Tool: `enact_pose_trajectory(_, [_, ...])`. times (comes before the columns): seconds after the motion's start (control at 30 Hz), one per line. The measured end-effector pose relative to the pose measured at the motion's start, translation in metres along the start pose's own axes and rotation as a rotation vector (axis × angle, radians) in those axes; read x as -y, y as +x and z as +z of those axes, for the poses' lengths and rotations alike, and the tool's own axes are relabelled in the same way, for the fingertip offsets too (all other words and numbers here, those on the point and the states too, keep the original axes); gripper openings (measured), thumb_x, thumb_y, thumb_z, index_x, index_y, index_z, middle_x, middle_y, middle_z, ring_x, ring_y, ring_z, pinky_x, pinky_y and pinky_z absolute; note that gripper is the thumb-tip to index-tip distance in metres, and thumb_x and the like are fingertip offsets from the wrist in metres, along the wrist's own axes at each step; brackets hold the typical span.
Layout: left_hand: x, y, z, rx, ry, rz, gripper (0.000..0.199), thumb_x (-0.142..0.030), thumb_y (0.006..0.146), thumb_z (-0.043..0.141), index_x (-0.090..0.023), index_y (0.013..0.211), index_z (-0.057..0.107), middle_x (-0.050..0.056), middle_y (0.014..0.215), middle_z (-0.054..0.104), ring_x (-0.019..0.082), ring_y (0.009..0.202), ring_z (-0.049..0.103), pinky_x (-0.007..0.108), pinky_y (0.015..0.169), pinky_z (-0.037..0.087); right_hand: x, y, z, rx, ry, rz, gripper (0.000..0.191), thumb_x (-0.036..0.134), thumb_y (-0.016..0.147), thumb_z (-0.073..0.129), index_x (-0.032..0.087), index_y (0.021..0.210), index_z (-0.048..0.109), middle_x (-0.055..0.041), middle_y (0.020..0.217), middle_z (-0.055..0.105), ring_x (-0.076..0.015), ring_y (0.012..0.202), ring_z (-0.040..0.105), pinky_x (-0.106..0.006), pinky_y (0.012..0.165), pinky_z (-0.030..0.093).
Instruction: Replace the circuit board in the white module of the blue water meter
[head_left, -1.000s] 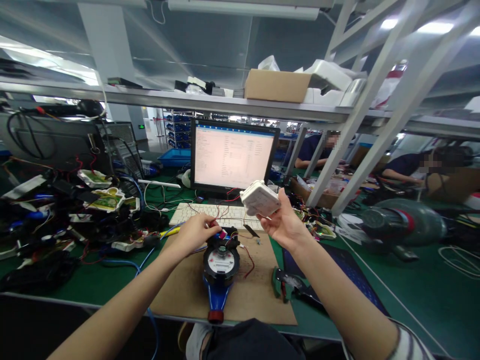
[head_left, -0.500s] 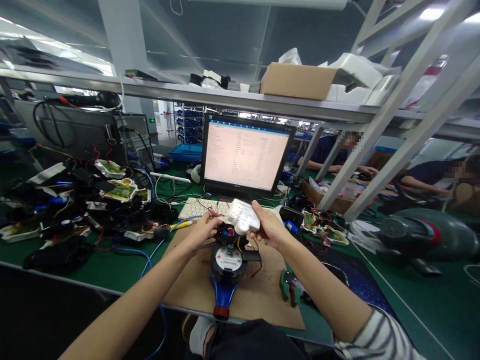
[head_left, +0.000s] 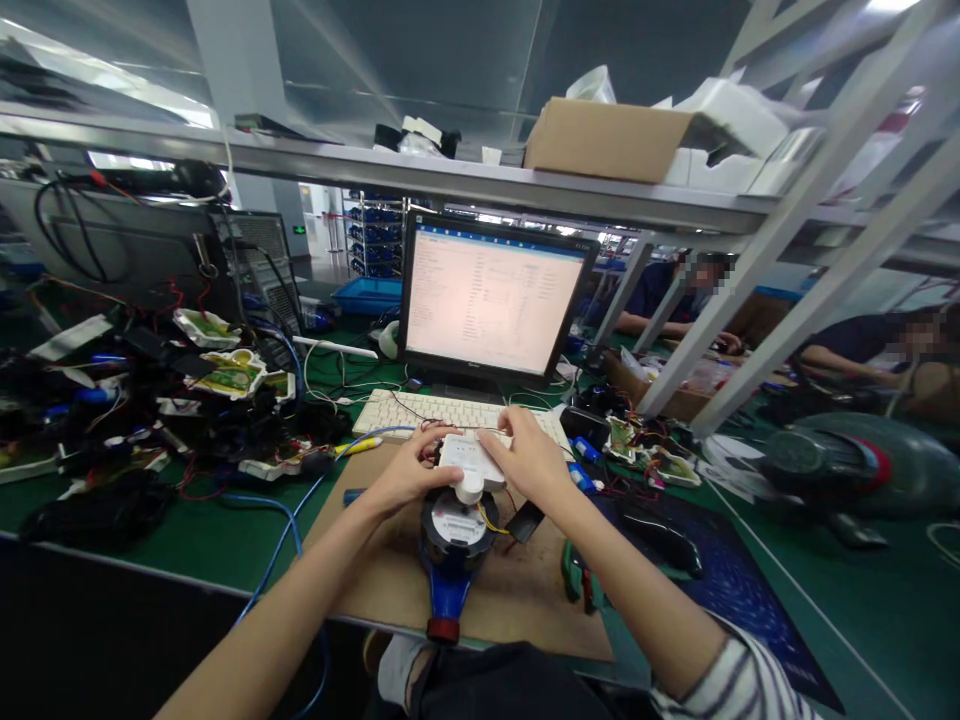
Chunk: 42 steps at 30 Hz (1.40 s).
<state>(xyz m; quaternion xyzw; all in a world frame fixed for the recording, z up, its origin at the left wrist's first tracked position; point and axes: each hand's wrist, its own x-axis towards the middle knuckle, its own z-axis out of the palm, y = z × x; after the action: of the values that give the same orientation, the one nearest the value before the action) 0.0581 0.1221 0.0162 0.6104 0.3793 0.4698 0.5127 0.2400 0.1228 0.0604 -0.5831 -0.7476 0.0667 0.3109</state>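
A white plastic module (head_left: 470, 463) sits over the upper end of a blue meter body (head_left: 448, 585) with a round dial (head_left: 455, 520). My left hand (head_left: 411, 468) grips the module's left side, thumb on its face. My right hand (head_left: 527, 455) holds its upper right side, fingers bent over the edge. Yellow and red wires come out below the module at the right, beside a small black piece (head_left: 524, 521). The meter lies on a brown board (head_left: 525, 610), its red-capped end toward me.
Behind my hands are a keyboard (head_left: 397, 412) and a monitor (head_left: 491, 300). Circuit parts (head_left: 232, 375) are heaped at left. A green-handled tool (head_left: 576, 578), a black mouse (head_left: 660, 540) and a grey-green cylinder (head_left: 847, 460) are at right. People sit beyond the shelf posts.
The white module has moved down and left onto the meter's upper end. My left hand has taken hold of it too. The black piece has shifted right and tilted.
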Motion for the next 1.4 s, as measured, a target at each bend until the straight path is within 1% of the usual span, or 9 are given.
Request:
enact_pose_trajectory(0.07, [0.006, 0.001, 0.002, -0.041, 0.008, 0.012, 0.056, -0.034, 0.056, 0.075, -0.017, 0.106, 0.058, 0.009, 0.113, 0.052, 0.023, 0.095, 0.054, 0.032, 0.082, 0.043, -0.001, -0.009, -0.001, 0.011, 0.136, -0.096, 0.031, 0.042, 0.084, 0.046, 0.019, 0.104, 0.050, -0.0083, 0.106, 0.056, -0.0202, 0.089, 0.056, -0.034, 0.077, 0.044])
enact_pose_trajectory(0.13, [0.011, 0.002, 0.004, -0.091, 0.020, 0.041, 0.055, -0.035, 0.056, 0.074, -0.016, 0.105, 0.059, 0.010, 0.111, 0.053, 0.024, 0.097, 0.053, 0.033, 0.083, 0.042, -0.003, -0.020, 0.000, 0.050, 0.222, -0.211, 0.049, 0.047, 0.079, 0.054, 0.020, 0.119, 0.044, -0.0091, 0.120, 0.051, -0.0222, 0.107, 0.051, -0.037, 0.090, 0.041])
enact_pose_trajectory(0.23, [0.016, 0.001, 0.008, -0.147, 0.022, 0.069, 0.056, -0.037, 0.055, 0.074, -0.015, 0.105, 0.059, 0.010, 0.109, 0.054, 0.026, 0.100, 0.052, 0.034, 0.085, 0.040, -0.006, -0.035, 0.008, 0.061, 0.250, -0.271, 0.071, 0.048, 0.067, 0.068, 0.020, 0.126, 0.039, -0.0104, 0.126, 0.048, -0.0255, 0.116, 0.045, -0.040, 0.097, 0.037])
enact_pose_trajectory(0.47, [0.020, -0.008, 0.013, -0.204, -0.091, 0.033, 0.061, -0.043, 0.051, 0.077, -0.016, 0.103, 0.058, 0.008, 0.102, 0.057, 0.025, 0.092, 0.054, 0.032, 0.080, 0.042, -0.019, -0.044, 0.034, -0.028, 0.442, -0.311, 0.043, 0.038, 0.067, 0.071, 0.022, 0.104, 0.055, -0.0107, 0.127, 0.045, -0.0248, 0.116, 0.045, -0.040, 0.096, 0.039])
enact_pose_trajectory(0.7, [0.020, -0.013, 0.020, -0.219, -0.208, -0.018, 0.067, -0.045, 0.048, 0.080, -0.018, 0.104, 0.056, 0.007, 0.103, 0.058, 0.025, 0.097, 0.053, 0.031, 0.083, 0.040, -0.020, -0.046, 0.034, -0.054, 0.460, -0.329, 0.042, 0.033, 0.066, 0.072, 0.022, 0.103, 0.056, -0.0106, 0.127, 0.045, -0.0252, 0.114, 0.047, -0.040, 0.093, 0.041])
enact_pose_trajectory(0.83, [0.017, -0.011, 0.020, -0.212, -0.222, -0.019, 0.067, -0.046, 0.046, 0.080, -0.019, 0.102, 0.056, 0.007, 0.103, 0.058, 0.024, 0.093, 0.054, 0.031, 0.082, 0.040, -0.019, -0.047, 0.034, -0.038, 0.453, -0.316, 0.043, 0.033, 0.066, 0.072, 0.024, 0.105, 0.054, -0.0089, 0.128, 0.045, -0.0243, 0.115, 0.047, -0.039, 0.093, 0.042])
enact_pose_trajectory(0.97, [0.018, -0.010, 0.019, -0.205, -0.197, 0.005, 0.064, -0.047, 0.045, 0.080, -0.018, 0.098, 0.059, 0.007, 0.101, 0.058, 0.024, 0.090, 0.054, 0.030, 0.079, 0.041, -0.020, -0.048, 0.036, -0.061, 0.478, -0.273, 0.064, 0.035, 0.066, 0.072, 0.026, 0.122, 0.042, -0.0078, 0.127, 0.047, -0.0236, 0.117, 0.044, -0.040, 0.098, 0.038])
enact_pose_trajectory(1.23, [0.016, -0.014, 0.020, -0.223, -0.244, -0.052, 0.068, -0.045, 0.046, 0.080, -0.018, 0.103, 0.056, 0.008, 0.108, 0.057, 0.027, 0.098, 0.053, 0.031, 0.082, 0.041, -0.016, -0.049, 0.040, 0.017, 0.667, -0.068, 0.083, 0.034, 0.060, 0.076, 0.026, 0.131, 0.032, -0.0074, 0.132, 0.041, -0.0243, 0.120, 0.041, -0.040, 0.101, 0.036])
enact_pose_trajectory(1.4, [0.013, -0.016, 0.022, -0.214, -0.263, -0.069, 0.068, -0.043, 0.048, 0.080, -0.019, 0.106, 0.054, 0.007, 0.106, 0.058, 0.026, 0.100, 0.053, 0.030, 0.082, 0.041, -0.015, -0.048, 0.042, 0.080, 0.804, 0.015, 0.084, 0.032, 0.057, 0.077, 0.021, 0.130, 0.036, -0.0099, 0.131, 0.042, -0.0257, 0.121, 0.041, -0.040, 0.102, 0.034])
